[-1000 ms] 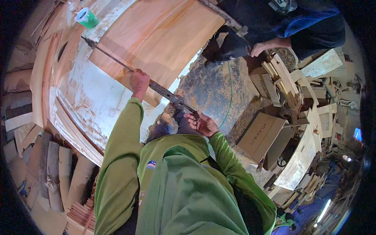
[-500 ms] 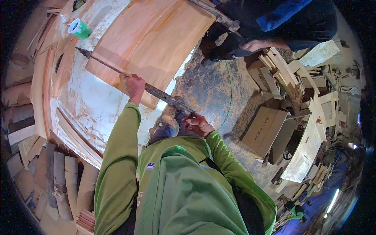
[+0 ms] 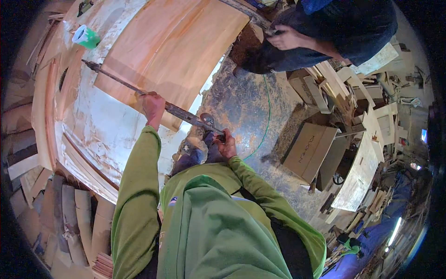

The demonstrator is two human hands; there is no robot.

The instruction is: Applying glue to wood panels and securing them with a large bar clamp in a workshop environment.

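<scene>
A long metal bar clamp [image 3: 183, 114] lies slantwise across the near end of a reddish-brown wooden panel [image 3: 174, 60]. My left hand [image 3: 153, 109] is closed around its bar, close to the panel's near edge. At the clamp's lower right end, my right hand [image 3: 226, 145] is closed on what looks like its dark handle, partly hidden by the fingers. Across the panel's far end runs a second bar clamp [image 3: 247, 11]. A co-worker's hand [image 3: 291, 39] is at the right end of that one.
The panel rests on a white-smeared worktable [image 3: 100, 135]. A green and white tub [image 3: 87, 37] stands at its far left. To the right are a cardboard box [image 3: 309, 152], stacked wood offcuts [image 3: 332, 81] and a thin green cord [image 3: 268, 116] on the dusty floor. Boards [image 3: 83, 218] crowd the lower left.
My right hand has turned at the clamp's end, its fingers now pointing more upward. The co-worker's hand has come up to the end of the far clamp. The whole view has shifted slightly.
</scene>
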